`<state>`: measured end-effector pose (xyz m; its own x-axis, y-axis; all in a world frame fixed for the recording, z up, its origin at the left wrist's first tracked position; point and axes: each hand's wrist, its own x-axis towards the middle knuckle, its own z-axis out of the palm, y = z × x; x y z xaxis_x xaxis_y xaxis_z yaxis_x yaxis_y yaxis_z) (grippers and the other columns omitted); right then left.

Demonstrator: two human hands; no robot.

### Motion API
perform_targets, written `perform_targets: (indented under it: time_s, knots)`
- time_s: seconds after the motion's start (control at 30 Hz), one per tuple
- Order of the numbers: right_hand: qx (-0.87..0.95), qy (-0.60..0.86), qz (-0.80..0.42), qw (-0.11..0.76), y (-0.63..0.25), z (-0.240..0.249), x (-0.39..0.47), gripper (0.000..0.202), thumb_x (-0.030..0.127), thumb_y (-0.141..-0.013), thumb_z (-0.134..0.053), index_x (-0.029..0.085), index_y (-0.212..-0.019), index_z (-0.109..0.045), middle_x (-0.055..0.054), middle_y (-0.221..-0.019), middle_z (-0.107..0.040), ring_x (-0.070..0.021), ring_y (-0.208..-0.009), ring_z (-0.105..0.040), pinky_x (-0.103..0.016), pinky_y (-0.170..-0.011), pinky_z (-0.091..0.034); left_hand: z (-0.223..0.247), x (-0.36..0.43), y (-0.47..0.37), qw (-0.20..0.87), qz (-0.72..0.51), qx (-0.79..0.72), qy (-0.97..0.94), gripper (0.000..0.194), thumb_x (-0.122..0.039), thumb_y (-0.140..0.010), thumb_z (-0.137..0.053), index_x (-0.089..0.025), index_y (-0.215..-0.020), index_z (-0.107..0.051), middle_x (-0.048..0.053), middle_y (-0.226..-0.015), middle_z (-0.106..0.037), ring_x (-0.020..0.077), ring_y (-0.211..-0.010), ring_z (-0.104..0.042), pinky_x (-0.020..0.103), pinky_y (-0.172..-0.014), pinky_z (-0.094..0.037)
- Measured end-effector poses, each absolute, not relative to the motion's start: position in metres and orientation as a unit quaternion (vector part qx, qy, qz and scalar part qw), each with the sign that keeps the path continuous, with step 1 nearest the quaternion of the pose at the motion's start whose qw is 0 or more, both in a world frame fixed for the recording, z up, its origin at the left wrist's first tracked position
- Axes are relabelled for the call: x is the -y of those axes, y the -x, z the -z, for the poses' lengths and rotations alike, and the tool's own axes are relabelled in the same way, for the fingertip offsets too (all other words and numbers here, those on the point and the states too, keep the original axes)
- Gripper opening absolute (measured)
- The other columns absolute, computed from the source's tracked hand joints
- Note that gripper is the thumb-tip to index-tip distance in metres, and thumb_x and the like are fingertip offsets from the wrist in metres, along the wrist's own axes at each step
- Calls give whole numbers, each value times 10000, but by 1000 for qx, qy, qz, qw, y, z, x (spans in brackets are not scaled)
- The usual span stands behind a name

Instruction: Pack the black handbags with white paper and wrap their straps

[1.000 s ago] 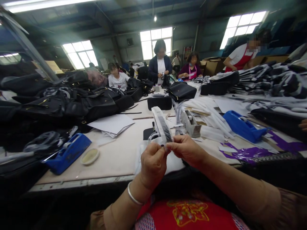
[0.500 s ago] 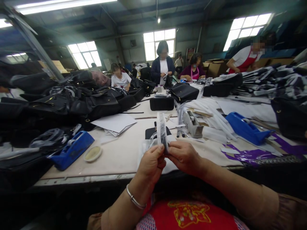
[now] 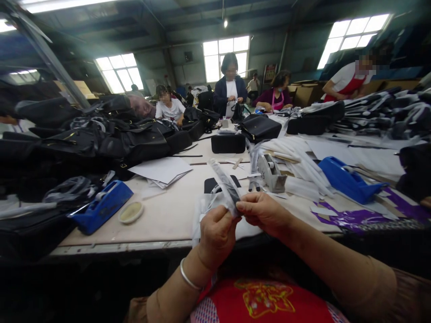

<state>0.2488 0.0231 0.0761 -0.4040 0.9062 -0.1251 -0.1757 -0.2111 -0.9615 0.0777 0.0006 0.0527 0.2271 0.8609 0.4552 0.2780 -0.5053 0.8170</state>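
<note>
My left hand [image 3: 217, 233], with a bangle at the wrist, is closed around the lower end of a dark strap in translucent white wrapping [image 3: 222, 179]. From the right, my right hand [image 3: 264, 211] pinches the same wrapped strap near its lower end, thumb on top. The strap slants up and away to the left from my fingers. Just behind it lies a flat black piece [image 3: 210, 184], partly covered. Whitish wrapping [image 3: 202, 208] spreads on the table under my hands; what it covers is hidden.
Blue tape dispensers stand left [image 3: 104, 208] and right [image 3: 350, 179], a grey one [image 3: 272, 172] ahead. White sheets [image 3: 161, 170] and a round dish [image 3: 130, 212] lie left. Black bags [image 3: 134, 143] pile up left; white strips [image 3: 286, 150] lie right. Several co-workers are across the table.
The wrapped strap has tipped from nearly upright to a leftward slant. My left hand has rolled over, its back now showing more; my right hand has moved slightly right.
</note>
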Motion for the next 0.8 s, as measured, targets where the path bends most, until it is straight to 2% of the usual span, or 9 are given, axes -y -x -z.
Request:
perform_targets:
  time_s: [0.07, 0.13, 0.23, 0.3, 0.4, 0.47, 0.57, 0.7, 0.8]
  knots:
    - [570, 419, -573, 415, -247, -81, -21, 385, 471, -782, -728, 160, -622, -568, 59, -500, -385, -75, -478, -291, -244, -461, -203, -56, -2, -74, 359, -466, -393, -707, 176, -325, -863, -662, -191, -768, -726, 61, -760, -559, 169, -728, -496, 303, -720, -436]
    - [662, 443, -429, 427, -247, -84, -18, 371, 402, -828, -688, 165, -578, -550, 33, -547, -438, -96, -540, -366, -255, -518, -275, -61, -4, -71, 508, -446, -376, -634, 287, -426, -825, -704, -166, -713, -651, 13, -689, -477, 120, -626, -415, 251, -593, -385]
    - [770, 413, -243, 420, -246, -78, -15, 365, 311, -902, -607, 177, -573, -524, 8, -604, -466, -117, -591, -415, -271, -580, -324, -66, -8, -71, 725, -418, -340, -429, 459, -551, -744, -756, -163, -685, -517, -77, -604, -297, 46, -500, -197, 185, -452, -196]
    - [819, 385, -159, 395, -244, -71, -15, 322, 280, -942, -542, 180, -637, -573, -19, -653, -505, -133, -618, -429, -281, -599, -333, -66, -11, -76, 759, -434, -343, -345, 478, -508, -700, -814, -173, -694, -473, -106, -580, -241, 31, -482, -147, 178, -436, -133]
    - [846, 380, -93, 363, -243, -65, -16, 284, 261, -967, -485, 178, -757, -656, -53, -711, -555, -155, -657, -450, -292, -624, -348, -66, -14, -85, 735, -485, -357, -311, 432, -419, -681, -847, -172, -716, -495, -116, -554, -239, 28, -464, -163, 184, -429, -137]
    - [839, 377, -125, 373, -246, -67, -17, 281, 278, -969, -488, 173, -796, -684, -58, -730, -563, -160, -680, -474, -293, -653, -371, -67, -14, -87, 704, -512, -365, -330, 371, -417, -712, -820, -162, -735, -551, -104, -551, -285, 35, -464, -200, 191, -435, -167]
    - [774, 373, -329, 391, -252, -76, -20, 286, 378, -945, -549, 163, -817, -689, -22, -690, -526, -139, -640, -469, -274, -619, -382, -68, -11, -82, 559, -535, -416, -478, 241, -378, -800, -750, -162, -742, -661, -45, -597, -428, 77, -551, -380, 213, -514, -313]
    - [561, 377, -623, 393, -250, -82, -23, 411, 547, -831, -663, 148, -742, -627, 74, -518, -316, -69, -462, -224, -231, -443, -176, -59, -3, -77, 341, -513, -422, -666, 171, -295, -890, -652, -200, -781, -744, 20, -725, -556, 139, -696, -507, 265, -659, -413]
    - [507, 395, -644, 415, -241, -84, -23, 411, 505, -752, -751, 162, -635, -557, 84, -472, -304, -61, -448, -208, -242, -440, -131, -51, 2, -76, 302, -508, -409, -696, 176, -275, -924, -593, -211, -897, -754, 48, -793, -594, 157, -715, -529, 286, -689, -433]
